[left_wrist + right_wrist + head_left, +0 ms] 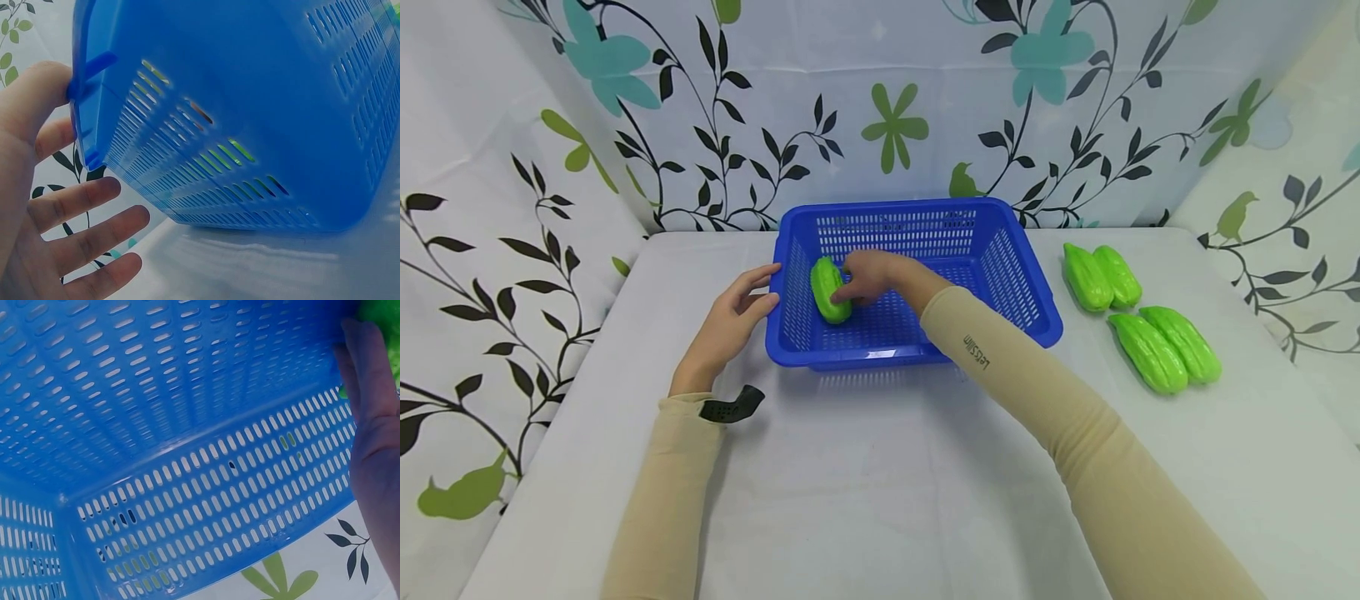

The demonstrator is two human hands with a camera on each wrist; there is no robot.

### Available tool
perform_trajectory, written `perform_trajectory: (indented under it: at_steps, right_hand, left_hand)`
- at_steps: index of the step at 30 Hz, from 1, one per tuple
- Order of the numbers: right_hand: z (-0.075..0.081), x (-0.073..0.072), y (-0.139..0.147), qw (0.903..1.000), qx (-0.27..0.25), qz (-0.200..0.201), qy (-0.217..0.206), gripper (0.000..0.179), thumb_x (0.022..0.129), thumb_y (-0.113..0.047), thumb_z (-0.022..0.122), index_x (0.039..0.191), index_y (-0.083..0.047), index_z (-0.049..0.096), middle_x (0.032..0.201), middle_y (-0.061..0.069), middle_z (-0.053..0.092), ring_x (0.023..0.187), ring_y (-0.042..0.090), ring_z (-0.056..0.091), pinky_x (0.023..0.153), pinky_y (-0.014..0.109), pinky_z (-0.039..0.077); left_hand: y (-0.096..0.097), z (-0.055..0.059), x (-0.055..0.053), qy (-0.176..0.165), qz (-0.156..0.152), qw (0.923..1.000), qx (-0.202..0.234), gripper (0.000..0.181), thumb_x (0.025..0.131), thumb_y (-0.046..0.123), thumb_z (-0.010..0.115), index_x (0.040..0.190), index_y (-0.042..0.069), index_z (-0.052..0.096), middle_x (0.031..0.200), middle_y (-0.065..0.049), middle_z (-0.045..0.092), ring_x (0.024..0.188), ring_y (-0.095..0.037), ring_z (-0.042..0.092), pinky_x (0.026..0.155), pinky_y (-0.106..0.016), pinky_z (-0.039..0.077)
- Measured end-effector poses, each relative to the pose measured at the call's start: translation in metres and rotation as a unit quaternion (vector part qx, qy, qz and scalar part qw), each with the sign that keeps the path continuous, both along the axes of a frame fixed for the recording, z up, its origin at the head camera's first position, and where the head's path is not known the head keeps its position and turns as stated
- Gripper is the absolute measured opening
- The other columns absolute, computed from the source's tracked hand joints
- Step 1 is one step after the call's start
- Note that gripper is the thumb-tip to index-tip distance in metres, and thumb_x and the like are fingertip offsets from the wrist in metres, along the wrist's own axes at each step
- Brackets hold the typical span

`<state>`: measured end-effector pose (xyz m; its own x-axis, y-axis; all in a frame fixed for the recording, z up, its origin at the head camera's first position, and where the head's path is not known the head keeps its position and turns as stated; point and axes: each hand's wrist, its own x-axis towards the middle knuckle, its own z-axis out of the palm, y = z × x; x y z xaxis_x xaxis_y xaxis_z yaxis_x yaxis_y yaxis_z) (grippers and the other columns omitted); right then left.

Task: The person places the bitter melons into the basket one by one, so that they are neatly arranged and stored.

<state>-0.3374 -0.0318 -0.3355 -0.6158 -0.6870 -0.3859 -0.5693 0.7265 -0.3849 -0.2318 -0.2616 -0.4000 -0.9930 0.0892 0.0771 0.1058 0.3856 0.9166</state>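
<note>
A blue plastic basket (pixel 895 357) with slotted walls stands on the white-covered table. My left hand (pixel 730 321) is at its left end, thumb and index finger (pixel 56 137) pinching the rim while the other fingers spread below it, off the wall. Inside the basket, near the left end, is a bright green ridged bitter melon (pixel 825 287). My right hand (pixel 872 275) reaches in over the near side and grips this melon from its right, thumb on top. In the right wrist view only part of the green melon (pixel 384 319) shows beyond the fingers.
Two pairs of similar green bitter melons lie on the table right of the basket, a farther pair (pixel 1087 279) and a nearer pair (pixel 1153 354). A patterned cloth (pixel 895 125) with leaves and flowers hangs behind the table.
</note>
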Motion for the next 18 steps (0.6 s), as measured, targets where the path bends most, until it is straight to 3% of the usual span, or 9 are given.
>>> perform_trajectory:
  at_steps: [6,9,13,18]
  right_hand:
    - [0.001,0.000,-0.001,0.9997,-0.010,0.011,-0.018,0.027,0.097,-0.031,0.061,0.086,-0.007,0.060,0.077,0.000,0.057,0.067,0.012,0.052,0.067,0.023,0.050]
    - [0.004,0.000,0.001,0.9999,0.003,0.004,-0.015,0.036,0.097,-0.035,0.060,0.106,0.000,0.063,0.088,0.006,0.062,0.075,0.015,0.057,0.073,0.025,0.052]
    - [0.015,0.000,0.005,0.9996,0.010,-0.023,0.012,0.064,0.096,-0.043,0.059,0.138,0.005,0.048,0.122,0.014,0.061,0.105,0.023,0.060,0.094,0.033,0.050]
    - [0.039,0.008,0.013,0.9963,-0.026,-0.054,0.062,0.069,0.094,-0.044,0.061,0.143,0.001,0.045,0.133,0.015,0.057,0.122,0.027,0.053,0.103,0.040,0.045]
  left_hand:
    - [0.001,0.000,0.000,0.001,-0.001,1.0000,0.003,0.055,0.099,0.040,0.056,0.150,0.026,0.039,0.151,-0.012,0.038,0.130,-0.034,0.047,0.109,-0.059,0.033]
    - [0.001,0.000,0.000,0.000,-0.002,1.0000,0.004,0.055,0.099,0.040,0.056,0.149,0.027,0.040,0.151,-0.011,0.038,0.131,-0.033,0.047,0.109,-0.058,0.033]
    - [0.001,0.000,0.000,-0.001,-0.001,1.0000,0.000,0.055,0.099,0.040,0.056,0.150,0.026,0.039,0.151,-0.011,0.037,0.131,-0.034,0.047,0.109,-0.059,0.033]
    - [0.001,0.002,0.001,-0.002,0.004,1.0000,-0.006,0.055,0.099,0.040,0.055,0.150,0.026,0.039,0.151,-0.012,0.038,0.130,-0.034,0.047,0.108,-0.060,0.033]
